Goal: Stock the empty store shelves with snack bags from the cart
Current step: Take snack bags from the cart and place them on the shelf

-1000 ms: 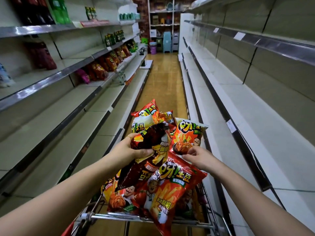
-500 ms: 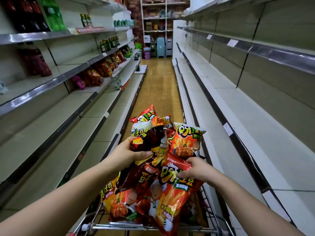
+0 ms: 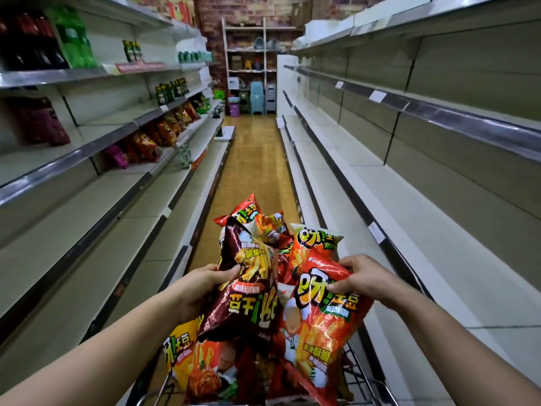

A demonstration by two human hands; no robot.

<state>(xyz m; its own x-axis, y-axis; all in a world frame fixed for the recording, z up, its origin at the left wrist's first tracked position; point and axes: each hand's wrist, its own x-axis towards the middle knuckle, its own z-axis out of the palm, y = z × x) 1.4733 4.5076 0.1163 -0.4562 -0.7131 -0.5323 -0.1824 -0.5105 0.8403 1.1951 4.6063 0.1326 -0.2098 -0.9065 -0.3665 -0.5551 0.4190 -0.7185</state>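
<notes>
A wire cart [image 3: 355, 373] at the bottom centre is heaped with snack bags. My left hand [image 3: 202, 284] grips a dark maroon snack bag [image 3: 248, 291], held upright above the heap. My right hand [image 3: 361, 276] pinches the top of an orange-red snack bag [image 3: 319, 326] beside it. Under them lie a yellow bag [image 3: 178, 356], further orange bags [image 3: 216, 370] and another orange bag [image 3: 316, 244] standing behind. Bare shelves [image 3: 389, 230] run along the right side of the aisle, and bare shelves [image 3: 96, 230] along the lower left.
Further down the left side, the shelves carry snack bags [image 3: 152, 142], dark purple bags [image 3: 41, 121] and bottles [image 3: 169, 90]. The brown aisle floor [image 3: 254, 159] runs ahead to stacked plastic stools [image 3: 259, 96] and a back rack.
The view has tilted up a little. My right hand has closed on the orange-red bag's top and raised it. My left hand keeps hold of the maroon bag.
</notes>
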